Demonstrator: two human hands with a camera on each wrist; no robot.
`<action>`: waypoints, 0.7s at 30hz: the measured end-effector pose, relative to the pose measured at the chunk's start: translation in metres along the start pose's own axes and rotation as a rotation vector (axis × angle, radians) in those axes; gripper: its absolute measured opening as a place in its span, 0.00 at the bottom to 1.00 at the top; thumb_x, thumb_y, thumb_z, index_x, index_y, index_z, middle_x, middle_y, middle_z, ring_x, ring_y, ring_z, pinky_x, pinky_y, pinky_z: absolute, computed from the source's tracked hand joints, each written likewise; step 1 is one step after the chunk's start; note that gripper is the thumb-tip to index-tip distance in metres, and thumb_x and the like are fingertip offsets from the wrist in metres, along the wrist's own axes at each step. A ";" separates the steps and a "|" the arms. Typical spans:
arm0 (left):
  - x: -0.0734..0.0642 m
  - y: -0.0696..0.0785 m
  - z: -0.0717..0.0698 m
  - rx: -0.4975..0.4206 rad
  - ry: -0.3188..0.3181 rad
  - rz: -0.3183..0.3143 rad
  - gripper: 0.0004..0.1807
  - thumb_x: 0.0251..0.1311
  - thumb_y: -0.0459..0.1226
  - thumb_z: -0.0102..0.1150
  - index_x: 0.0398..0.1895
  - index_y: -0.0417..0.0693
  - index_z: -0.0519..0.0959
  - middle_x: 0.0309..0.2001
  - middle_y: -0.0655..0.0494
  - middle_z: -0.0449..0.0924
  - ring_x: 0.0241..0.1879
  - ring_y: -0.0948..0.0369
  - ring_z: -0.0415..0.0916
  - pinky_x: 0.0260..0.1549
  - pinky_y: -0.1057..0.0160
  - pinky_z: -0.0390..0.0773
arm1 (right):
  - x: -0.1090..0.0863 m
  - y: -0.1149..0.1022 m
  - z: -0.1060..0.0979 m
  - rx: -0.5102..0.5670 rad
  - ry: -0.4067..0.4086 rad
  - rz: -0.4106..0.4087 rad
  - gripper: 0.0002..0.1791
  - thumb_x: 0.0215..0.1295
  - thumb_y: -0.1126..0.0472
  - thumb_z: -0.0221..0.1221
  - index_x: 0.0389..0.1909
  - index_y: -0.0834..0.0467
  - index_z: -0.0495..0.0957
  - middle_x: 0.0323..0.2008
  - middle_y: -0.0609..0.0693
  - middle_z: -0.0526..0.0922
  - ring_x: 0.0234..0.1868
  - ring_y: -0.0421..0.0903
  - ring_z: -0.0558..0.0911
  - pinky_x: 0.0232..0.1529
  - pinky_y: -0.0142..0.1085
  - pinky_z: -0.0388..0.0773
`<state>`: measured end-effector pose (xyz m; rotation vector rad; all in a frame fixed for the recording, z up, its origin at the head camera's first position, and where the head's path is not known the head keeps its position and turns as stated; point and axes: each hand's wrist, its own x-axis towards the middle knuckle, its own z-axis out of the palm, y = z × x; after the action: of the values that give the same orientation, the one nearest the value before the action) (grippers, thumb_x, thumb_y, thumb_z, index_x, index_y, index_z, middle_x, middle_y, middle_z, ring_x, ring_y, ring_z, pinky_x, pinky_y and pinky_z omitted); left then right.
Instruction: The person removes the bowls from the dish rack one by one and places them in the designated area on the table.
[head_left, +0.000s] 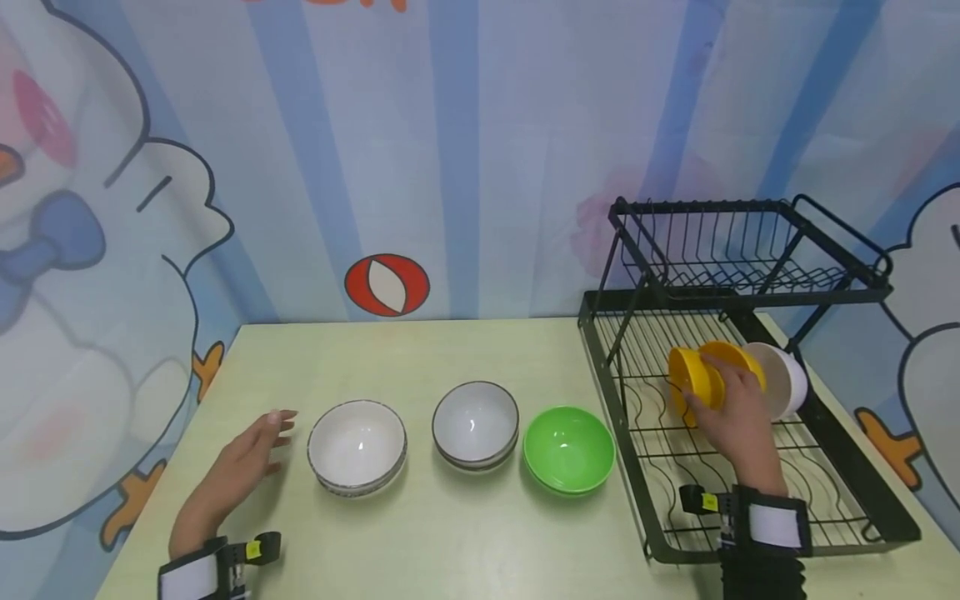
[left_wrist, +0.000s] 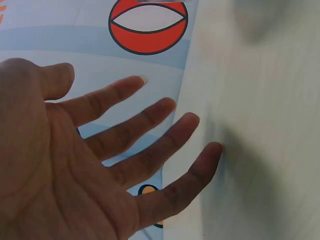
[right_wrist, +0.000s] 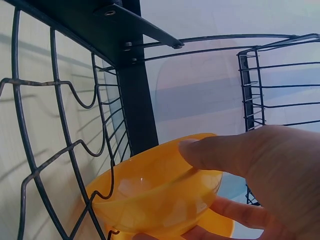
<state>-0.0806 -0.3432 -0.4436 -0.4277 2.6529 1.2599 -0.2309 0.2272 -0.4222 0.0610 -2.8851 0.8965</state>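
Note:
My right hand (head_left: 738,421) reaches into the lower tier of a black dish rack (head_left: 862,475) and grips a yellow bowl (head_left: 688,385) tipped on its side. In the right wrist view the thumb lies over the rim of this yellow bowl (right_wrist: 155,185), with fingers behind it. A second yellow bowl (head_left: 742,358) stands right behind, and a white bowl (head_left: 786,382) leans beyond that. Over the table's left side hovers my left hand (head_left: 243,467), fingers spread and holding nothing. Nearest to it is a white bowl with a dark rim (head_left: 357,446), apparently stacked on another.
Right of that stack sit another stack of whitish bowls (head_left: 476,423) and a green bowl (head_left: 568,450), close to the rack's left edge. An upper wire shelf (head_left: 750,275) overhangs the rack's back. Behind the pale table (head_left: 465,542) hangs a printed backdrop (head_left: 510,167).

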 end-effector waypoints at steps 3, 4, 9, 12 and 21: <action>0.002 -0.004 0.001 -0.008 -0.024 -0.054 0.49 0.69 0.69 0.14 0.77 0.41 0.53 0.74 0.29 0.55 0.71 0.33 0.59 0.61 0.42 0.78 | 0.000 0.000 0.000 0.000 0.003 -0.002 0.34 0.67 0.62 0.60 0.70 0.68 0.61 0.66 0.78 0.60 0.62 0.76 0.64 0.59 0.72 0.70; 0.002 -0.005 0.001 -0.014 -0.025 -0.067 0.50 0.68 0.69 0.13 0.77 0.41 0.52 0.74 0.29 0.55 0.71 0.34 0.59 0.61 0.42 0.78 | 0.000 0.000 0.000 0.000 0.004 -0.002 0.34 0.67 0.62 0.60 0.70 0.68 0.61 0.66 0.78 0.60 0.62 0.75 0.64 0.59 0.72 0.70; 0.003 -0.009 0.002 -0.072 -0.016 -0.109 0.52 0.67 0.69 0.10 0.77 0.38 0.51 0.74 0.28 0.54 0.72 0.34 0.58 0.63 0.45 0.77 | 0.000 0.000 0.000 -0.003 0.024 -0.013 0.34 0.66 0.61 0.61 0.70 0.69 0.62 0.65 0.78 0.60 0.60 0.75 0.65 0.58 0.73 0.70; 0.005 -0.009 0.002 -0.099 -0.010 -0.135 0.52 0.67 0.68 0.07 0.77 0.36 0.51 0.73 0.27 0.54 0.72 0.35 0.58 0.64 0.46 0.76 | -0.001 0.000 0.000 -0.003 0.043 -0.016 0.34 0.66 0.61 0.62 0.69 0.68 0.63 0.65 0.78 0.61 0.59 0.74 0.65 0.57 0.72 0.71; 0.009 -0.012 0.004 -0.122 -0.011 -0.174 0.53 0.67 0.68 0.06 0.76 0.35 0.52 0.74 0.29 0.53 0.73 0.36 0.57 0.65 0.49 0.76 | -0.001 -0.003 -0.001 0.005 0.099 -0.006 0.32 0.65 0.61 0.62 0.68 0.67 0.65 0.65 0.78 0.61 0.57 0.73 0.67 0.54 0.72 0.75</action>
<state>-0.0849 -0.3490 -0.4568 -0.6525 2.4754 1.3681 -0.2294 0.2250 -0.4200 0.0245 -2.7905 0.8802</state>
